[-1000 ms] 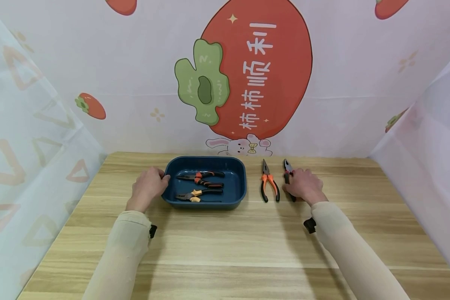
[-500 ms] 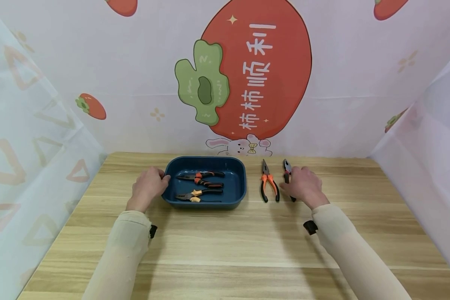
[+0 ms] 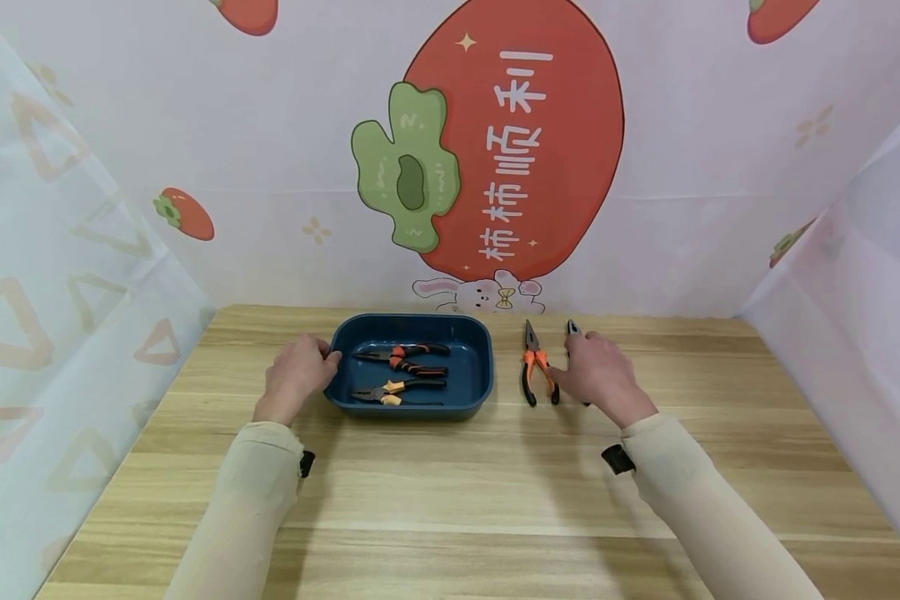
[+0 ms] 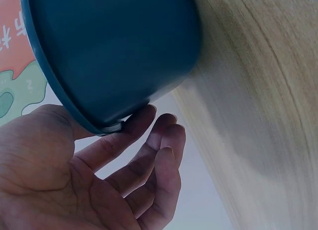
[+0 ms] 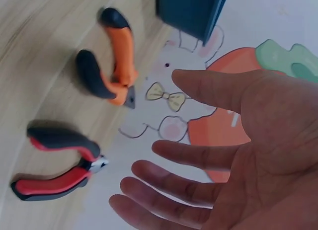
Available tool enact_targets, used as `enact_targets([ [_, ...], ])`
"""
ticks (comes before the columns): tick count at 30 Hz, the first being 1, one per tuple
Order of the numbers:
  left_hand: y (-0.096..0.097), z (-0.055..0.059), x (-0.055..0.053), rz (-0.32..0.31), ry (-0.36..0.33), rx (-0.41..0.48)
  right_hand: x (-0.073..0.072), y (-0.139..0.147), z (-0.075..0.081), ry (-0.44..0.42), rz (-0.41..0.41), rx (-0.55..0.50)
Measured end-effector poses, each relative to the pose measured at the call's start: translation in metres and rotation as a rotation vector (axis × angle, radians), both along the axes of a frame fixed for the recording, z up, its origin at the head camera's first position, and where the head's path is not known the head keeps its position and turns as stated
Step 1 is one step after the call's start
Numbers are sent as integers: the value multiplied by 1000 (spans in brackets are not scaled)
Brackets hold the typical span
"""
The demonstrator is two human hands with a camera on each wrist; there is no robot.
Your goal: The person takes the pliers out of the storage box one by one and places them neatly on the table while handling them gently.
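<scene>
At the left end of a dark blue rectangular tray (image 3: pixel 408 412), my left hand (image 3: pixel 296 375) pinches the rim between thumb and index finger. The left wrist view shows the other fingers (image 4: pixel 166 183) curled loosely below the rim. My right hand (image 3: pixel 598 371) hovers over the pliers on the right, fingers spread and holding nothing. Long-nose pliers with orange and black handles (image 5: pixel 123 48) lie to the left of its thumb, handles spread. Red and black pliers (image 5: pixel 54 184) lie under the hand, mostly hidden in the head view.
Inside the tray rest black-and-red-handled pliers (image 3: pixel 397 357) and yellow-and-black-handled pliers (image 3: pixel 393 387). The wooden table (image 3: pixel 450 492) meets a white printed cloth (image 3: pixel 270 242) at its back edge, with more cloth at both sides.
My right hand has shifted left from the red and black pliers, its thumb now overlapping the orange pliers' handle in the head view. The left hand and tray stay in place.
</scene>
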State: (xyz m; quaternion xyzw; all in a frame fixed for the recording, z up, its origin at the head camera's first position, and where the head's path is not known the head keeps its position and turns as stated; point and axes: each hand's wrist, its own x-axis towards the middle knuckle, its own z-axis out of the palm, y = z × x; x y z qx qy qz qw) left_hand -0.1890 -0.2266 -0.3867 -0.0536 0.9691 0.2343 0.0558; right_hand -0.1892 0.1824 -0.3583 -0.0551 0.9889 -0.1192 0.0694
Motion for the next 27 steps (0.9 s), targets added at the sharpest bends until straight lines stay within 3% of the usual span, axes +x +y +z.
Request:
enact_targets([
  [9, 0, -1, -1, -9, 7, 1, 6, -19, 6, 30, 97, -29],
  [27, 0, -1, -1, -8, 21, 3, 17, -59, 14, 112, 180, -77],
])
